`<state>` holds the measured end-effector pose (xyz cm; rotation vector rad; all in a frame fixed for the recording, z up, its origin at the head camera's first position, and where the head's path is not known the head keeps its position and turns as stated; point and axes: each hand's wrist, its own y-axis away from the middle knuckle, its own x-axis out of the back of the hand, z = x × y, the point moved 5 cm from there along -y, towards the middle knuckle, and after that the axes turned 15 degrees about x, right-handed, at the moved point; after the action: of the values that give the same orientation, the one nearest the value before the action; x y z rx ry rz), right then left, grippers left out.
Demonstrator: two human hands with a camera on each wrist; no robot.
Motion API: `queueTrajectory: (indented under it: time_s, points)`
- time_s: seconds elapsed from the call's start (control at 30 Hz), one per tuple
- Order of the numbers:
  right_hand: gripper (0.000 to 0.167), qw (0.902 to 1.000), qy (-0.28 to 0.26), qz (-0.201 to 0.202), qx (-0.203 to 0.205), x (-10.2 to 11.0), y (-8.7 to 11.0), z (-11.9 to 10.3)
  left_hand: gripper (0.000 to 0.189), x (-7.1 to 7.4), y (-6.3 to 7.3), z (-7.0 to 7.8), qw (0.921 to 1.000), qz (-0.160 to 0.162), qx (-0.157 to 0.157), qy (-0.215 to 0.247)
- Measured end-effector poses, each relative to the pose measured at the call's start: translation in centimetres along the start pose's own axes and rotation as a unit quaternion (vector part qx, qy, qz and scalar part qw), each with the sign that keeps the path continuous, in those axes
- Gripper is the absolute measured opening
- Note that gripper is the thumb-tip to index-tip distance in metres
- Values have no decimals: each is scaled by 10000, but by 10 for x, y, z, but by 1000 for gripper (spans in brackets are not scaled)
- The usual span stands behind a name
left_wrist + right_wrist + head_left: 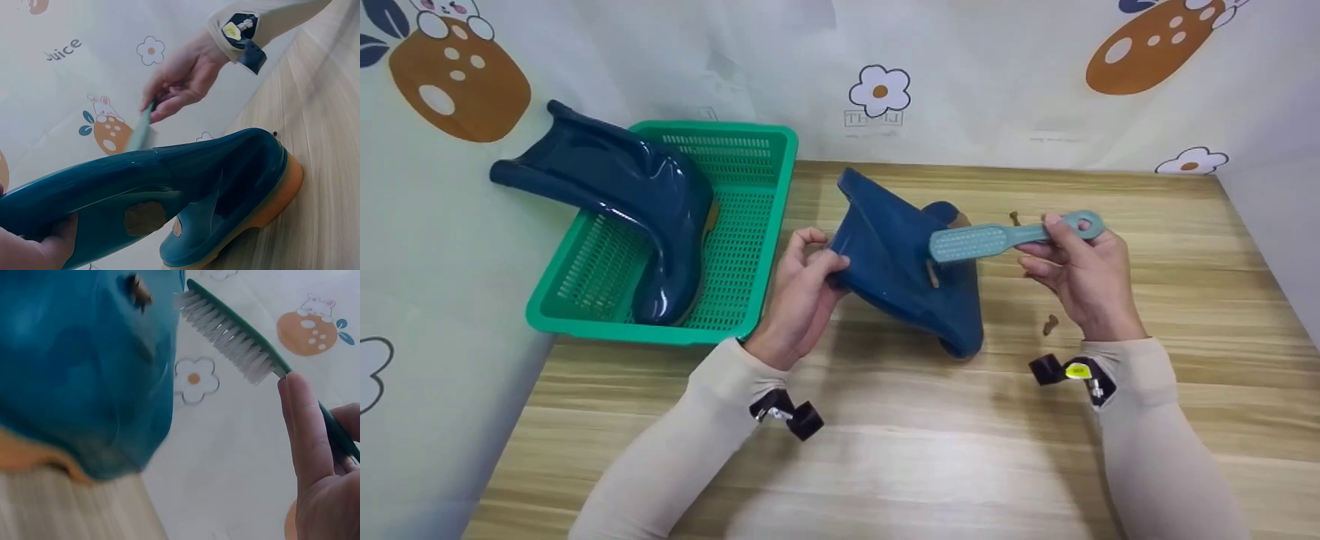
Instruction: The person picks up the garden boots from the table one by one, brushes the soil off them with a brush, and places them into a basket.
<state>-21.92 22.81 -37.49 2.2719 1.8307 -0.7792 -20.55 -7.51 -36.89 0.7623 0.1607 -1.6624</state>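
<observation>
A dark blue rubber boot (pixel 885 240) with an orange sole (pixel 281 191) stands tilted on the wooden table. My left hand (pixel 802 300) grips the top of its shaft, thumb on the outside. Brown dirt clings to the boot: a thin lump (pixel 933 274) on one side and a flat patch (pixel 145 218) in the left wrist view. With my right hand (pixel 1091 281) I hold a green scrubbing brush (pixel 971 241) by its handle. White bristles (pixel 230 337) face the boot, close to its dirty side; whether they touch it I cannot tell.
At the left, a green plastic basket (pixel 660 335) holds a second blue boot (pixel 622 176), its shaft leaning over the rim. Small brown crumbs (pixel 1051 325) lie on the table (pixel 930 450) near my right hand. A patterned sheet (pixel 975 97) hangs behind.
</observation>
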Motion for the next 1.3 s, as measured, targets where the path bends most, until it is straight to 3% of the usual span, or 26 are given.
queueTrajectory:
  time_s: [0.17,0.33,0.5,0.7,0.87,1.0,1.17,1.3]
  points:
    - [13,9986,445,-278,-112,-9,3,13,28,-2,2,0,10000,-14,-14,64]
    - [17,9973,694,-193,-164,14,5,9,27,-1,2,0,10000,12,8,60]
    - [18,9992,384,61,1,33,3,-6,27,1,2,0,9999,49,-40,105]
    - [13,9996,-33,66,287,16,1,-10,28,-3,2,0,9999,-70,-82,62]
    - [13,9992,324,-181,155,1,4,3,28,-5,2,1,9999,-103,-100,84]
    - [17,9984,539,-153,79,18,7,6,28,-6,3,1,9999,-101,-80,41]
    - [15,9993,232,299,23,55,8,-8,28,-5,2,1,9999,-84,-90,-31]
    - [14,9987,-132,488,116,59,4,-17,29,-6,2,2,9999,-101,-111,-79]
